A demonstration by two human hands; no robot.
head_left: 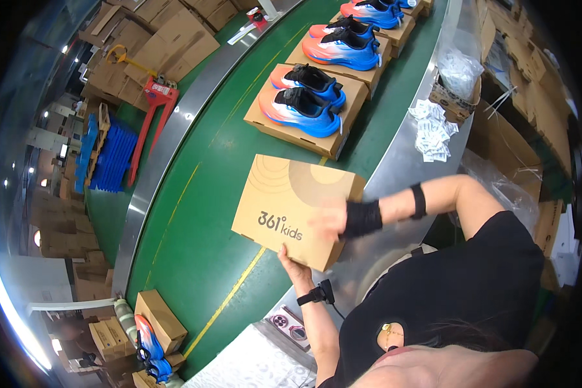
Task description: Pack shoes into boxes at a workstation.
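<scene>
The left hand [293, 265] cups the near lower edge of a closed tan shoebox [291, 207] from beneath, fingers pressed against the cardboard. The right hand [330, 220], blurred, lies flat on the box's lid with fingers spread. The box is held tilted just above the green conveyor belt [194, 239]. Farther along the belt, blue-and-orange sneakers [302, 97] sit in pairs on closed boxes.

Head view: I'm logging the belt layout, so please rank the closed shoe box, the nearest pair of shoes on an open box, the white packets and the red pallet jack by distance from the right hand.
1. Closed shoe box: under the right hand, touching.
2. White packets: up on the belt's right rim.
3. Nearest shoe pair: up the belt; too close to call against the packets.
4. Red pallet jack: far left, off the belt.
</scene>
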